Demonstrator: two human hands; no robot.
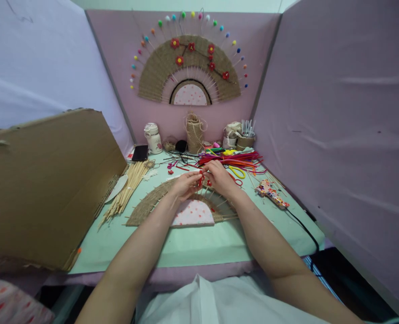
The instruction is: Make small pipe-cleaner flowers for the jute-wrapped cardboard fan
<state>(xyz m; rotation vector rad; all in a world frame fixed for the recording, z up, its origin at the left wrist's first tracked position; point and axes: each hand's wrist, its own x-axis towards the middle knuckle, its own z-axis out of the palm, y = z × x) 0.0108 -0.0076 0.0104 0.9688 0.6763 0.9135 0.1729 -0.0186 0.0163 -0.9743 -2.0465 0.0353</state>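
Note:
Both of my hands meet above a half-round woven fan (148,202) lying on the pale green table. My left hand (186,184) pinches a small red piece (201,179), which looks like bent pipe cleaner. On the same piece, from the right, close the fingertips of my right hand (217,175). The fan's lower middle carries a white half-circle with pink dots (194,212). A red flower (209,183) shows just beside my right fingers, on or near the fan. Another small red flower (170,172) lies on the table behind the fan.
A glue gun (271,194) with a black cord lies at right. Behind my hands are red pipe cleaners (239,158) and yellow-handled scissors (237,172). Wooden sticks (128,186) and a cardboard sheet (54,180) occupy the left. Twine (195,133) stands below a finished fan (155,67) on the wall.

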